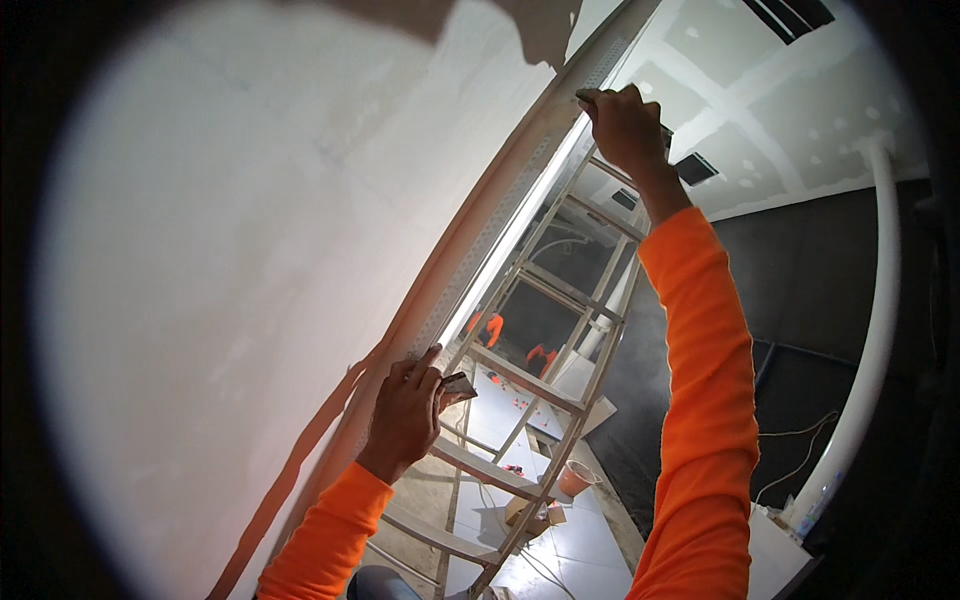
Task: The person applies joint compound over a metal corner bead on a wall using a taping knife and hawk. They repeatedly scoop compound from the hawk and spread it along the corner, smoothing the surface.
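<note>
A perforated corner bead (pixel 490 235) runs up the edge of the plastered wall (pixel 240 220). Low on that edge, my left hand (pixel 402 415) is closed with its fingertips against the bead. A small flat metal blade (pixel 458 388), stained at its edge, sticks out of this hand; its handle is hidden. Higher up, my right hand (pixel 625 130) reaches over with thumb and fingers pinched on the bead's outer edge. Something dark shows just behind the right hand, too little of it to name. Both forearms wear orange sleeves.
A ladder (pixel 530 375) stands right beside the wall edge. Far below on the floor (pixel 575 525) are an orange bucket (pixel 577 478), a cardboard box (pixel 535 515) and loose cables. People in orange (pixel 487 328) are in the distance. A white pipe (pixel 880 300) rises at the right.
</note>
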The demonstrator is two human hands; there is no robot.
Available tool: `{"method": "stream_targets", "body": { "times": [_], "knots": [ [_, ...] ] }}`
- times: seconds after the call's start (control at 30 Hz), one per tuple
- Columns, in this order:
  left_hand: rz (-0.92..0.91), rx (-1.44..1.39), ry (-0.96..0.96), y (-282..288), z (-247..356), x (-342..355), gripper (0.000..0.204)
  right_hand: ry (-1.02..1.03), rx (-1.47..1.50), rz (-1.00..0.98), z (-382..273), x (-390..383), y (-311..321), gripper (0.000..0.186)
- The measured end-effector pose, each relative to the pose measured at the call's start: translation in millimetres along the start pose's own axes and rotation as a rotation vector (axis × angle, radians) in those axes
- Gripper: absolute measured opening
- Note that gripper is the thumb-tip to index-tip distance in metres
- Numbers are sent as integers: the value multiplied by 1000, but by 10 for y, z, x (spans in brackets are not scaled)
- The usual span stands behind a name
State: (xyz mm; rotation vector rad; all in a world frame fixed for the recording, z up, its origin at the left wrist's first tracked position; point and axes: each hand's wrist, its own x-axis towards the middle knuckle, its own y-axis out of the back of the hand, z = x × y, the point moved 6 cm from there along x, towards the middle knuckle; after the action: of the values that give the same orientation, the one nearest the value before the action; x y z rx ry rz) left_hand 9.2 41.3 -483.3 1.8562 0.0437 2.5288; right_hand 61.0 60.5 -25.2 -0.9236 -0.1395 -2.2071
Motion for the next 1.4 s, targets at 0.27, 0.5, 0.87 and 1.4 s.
{"method": "stream_targets", "body": {
  "times": [0.27, 0.5, 0.87, 1.4],
  "knots": [
    [-2, 59, -18, 1, 9, -7, 17, 144, -77, -156, -474, -35, 1, 30],
    [61, 56, -26, 13, 16, -20, 8, 225, -111, -17, -1005, -579, 143, 18],
    [21, 49, -23, -47, -34, -24, 19, 332, 19, 59, -1662, -1545, 372, 39],
    [20, 66, -1, -24, -22, -30, 14, 187, -183, 60, -737, -323, -73, 16]
  ]
}}
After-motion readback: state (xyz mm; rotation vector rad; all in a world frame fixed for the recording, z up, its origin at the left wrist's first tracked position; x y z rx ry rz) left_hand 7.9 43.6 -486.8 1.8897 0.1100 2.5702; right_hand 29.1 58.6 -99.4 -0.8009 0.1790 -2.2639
